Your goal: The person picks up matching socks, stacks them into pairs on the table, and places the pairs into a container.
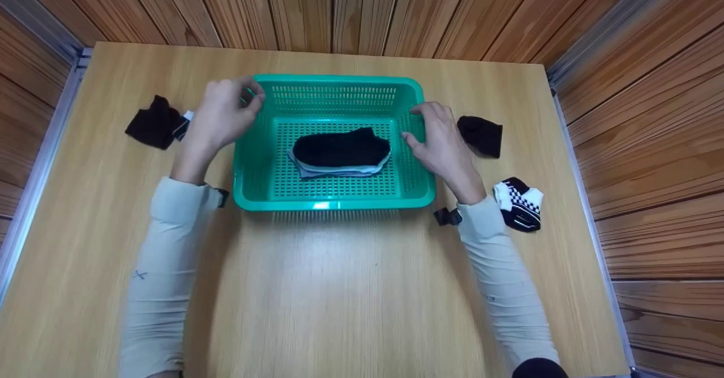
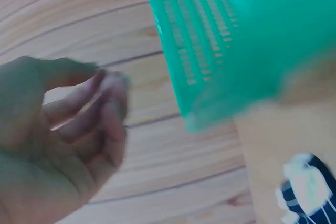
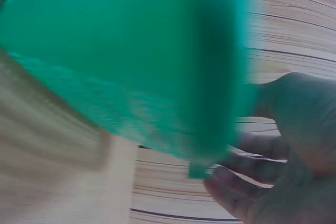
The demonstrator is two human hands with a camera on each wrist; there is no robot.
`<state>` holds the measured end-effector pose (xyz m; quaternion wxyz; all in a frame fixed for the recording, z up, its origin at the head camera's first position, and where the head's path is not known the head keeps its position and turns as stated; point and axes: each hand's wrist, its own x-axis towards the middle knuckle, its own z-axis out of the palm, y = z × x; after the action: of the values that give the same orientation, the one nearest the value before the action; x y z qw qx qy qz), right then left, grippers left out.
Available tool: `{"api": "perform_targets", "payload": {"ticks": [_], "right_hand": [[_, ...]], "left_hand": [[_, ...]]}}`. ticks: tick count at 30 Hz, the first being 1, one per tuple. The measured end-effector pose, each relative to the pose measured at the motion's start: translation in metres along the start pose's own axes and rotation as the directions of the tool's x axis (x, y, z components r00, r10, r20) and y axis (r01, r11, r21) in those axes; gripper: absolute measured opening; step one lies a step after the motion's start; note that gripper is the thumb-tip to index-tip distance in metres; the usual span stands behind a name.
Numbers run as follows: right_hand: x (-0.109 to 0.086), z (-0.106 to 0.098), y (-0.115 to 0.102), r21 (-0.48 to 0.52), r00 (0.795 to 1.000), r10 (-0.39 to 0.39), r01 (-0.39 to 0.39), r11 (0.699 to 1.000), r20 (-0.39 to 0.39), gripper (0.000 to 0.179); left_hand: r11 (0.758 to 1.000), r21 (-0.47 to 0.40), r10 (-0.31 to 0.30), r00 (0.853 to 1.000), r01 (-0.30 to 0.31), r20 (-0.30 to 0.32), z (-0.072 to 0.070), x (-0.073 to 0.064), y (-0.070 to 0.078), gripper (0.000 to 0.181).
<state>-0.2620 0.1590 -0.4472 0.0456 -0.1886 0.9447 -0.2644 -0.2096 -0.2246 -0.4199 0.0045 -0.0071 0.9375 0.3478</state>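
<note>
A green plastic basket (image 1: 334,204) stands on the table, its sides and bottom perforated. Inside lies a small stack of folded socks, a black sock (image 1: 342,149) on top and light blue-grey ones below. My left hand (image 1: 229,112) hovers by the basket's left rim, fingers loosely bent and holding nothing; the left wrist view shows a gap between this hand (image 2: 79,129) and the basket. At the right rim is my right hand (image 1: 438,140), thumb and fingers spread apart. In the blurred right wrist view, that hand (image 3: 283,150) is close to the rim; contact is unclear.
To the left of the basket lie a dark folded sock (image 1: 151,123) and a black-and-white one (image 1: 184,126), partly behind my left wrist. On the right are another dark sock (image 1: 481,136) and a black-and-white checkered pair (image 1: 519,203). Wooden walls (image 1: 362,10) border the table.
</note>
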Motion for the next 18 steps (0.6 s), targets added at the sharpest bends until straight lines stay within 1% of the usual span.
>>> {"api": "perform_targets", "payload": {"ticks": [2, 5, 9, 12, 15, 18], "right_hand": [[-0.003, 0.007, 0.006, 0.000, 0.999, -0.013, 0.013, 1.000, -0.030, 0.057], [-0.004, 0.017, 0.015, 0.015, 0.998, -0.029, 0.029, 0.999, -0.054, 0.065], [-0.004, 0.027, 0.018, 0.045, 0.998, -0.026, 0.029, 0.999, -0.059, 0.073], [-0.005, 0.034, 0.016, 0.068, 0.998, -0.009, 0.013, 0.998, -0.066, 0.076], [-0.007, 0.039, 0.013, 0.077, 0.997, 0.014, -0.008, 0.997, -0.078, 0.074], [-0.009, 0.041, 0.012, 0.074, 0.996, 0.022, -0.016, 0.997, -0.088, 0.071]], "left_hand": [[1.000, -0.011, -0.005, 0.998, 0.004, -0.063, -0.003, -0.001, -0.009, 0.030], [1.000, -0.008, -0.013, 0.992, 0.012, -0.127, -0.010, -0.003, -0.022, 0.031], [0.999, -0.010, -0.043, 0.983, 0.041, -0.180, -0.018, -0.003, -0.041, 0.033], [0.996, -0.030, -0.083, 0.972, 0.079, -0.219, -0.022, -0.004, -0.056, 0.035], [0.991, -0.054, -0.128, 0.962, 0.119, -0.242, -0.025, -0.007, -0.071, 0.037], [0.986, -0.060, -0.168, 0.952, 0.158, -0.255, -0.028, -0.009, -0.087, 0.037]]}}
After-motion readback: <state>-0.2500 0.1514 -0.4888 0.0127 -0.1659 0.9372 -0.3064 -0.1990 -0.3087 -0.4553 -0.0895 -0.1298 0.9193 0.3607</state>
